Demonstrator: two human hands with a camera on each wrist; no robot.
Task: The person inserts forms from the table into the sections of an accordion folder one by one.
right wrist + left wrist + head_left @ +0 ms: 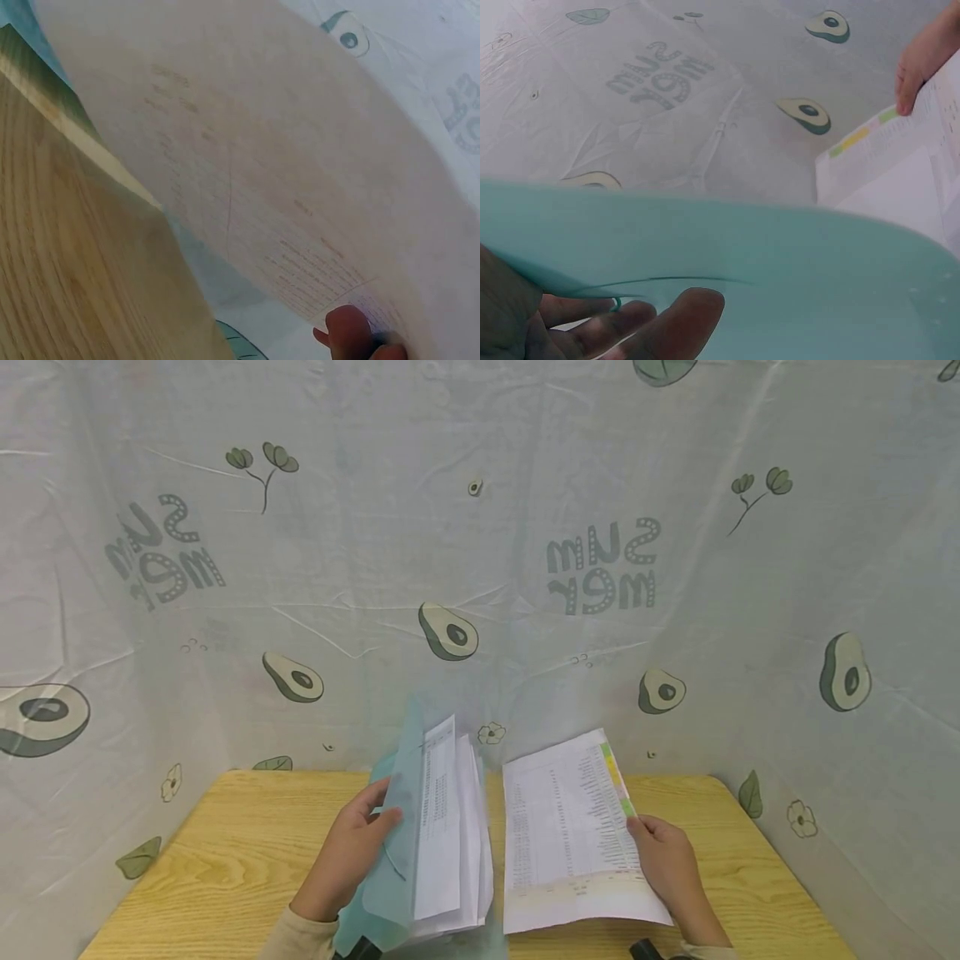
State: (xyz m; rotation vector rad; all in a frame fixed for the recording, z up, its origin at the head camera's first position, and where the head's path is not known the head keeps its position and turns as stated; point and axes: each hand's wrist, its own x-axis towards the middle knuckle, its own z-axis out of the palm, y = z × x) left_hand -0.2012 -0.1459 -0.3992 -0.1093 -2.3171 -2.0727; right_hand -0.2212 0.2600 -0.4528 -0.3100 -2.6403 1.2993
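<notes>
Folder [393,860]: pale green cover, being propped upright near the middle of the surface [225,852], close to its near edge, so the sheets behind it are showing.
Left hand [352,852]: gripping the folder cover, thumb on the front and fingers curling behind it; in the left wrist view the fingers [682,315] are lying under the green plastic, likely keeping it from flopping shut.
Stack [450,827]: white printed sheets standing inside the folder, leaning against the cover and fanning out a little at the top.
Sheet [570,835]: single printed page with small coloured marks along its right edge, being lifted clear of the stack and tilting up from the surface right of the middle; its lower edge appears to be near the surface's near edge.
Right hand [667,860]: pinching the sheet at its right edge, thumb on top and fingers behind; the right wrist view is showing a fingertip [352,330] pressing the paper's underside, so the grip is clamped on the sheet, seemingly holding it apart from the stack.
Backdrop [480,527]: white cloth printed with avocados and lettering, hanging behind and along both sides of the surface.
Sleeve [300,935]: beige cuff showing at the left wrist by the near edge.
</notes>
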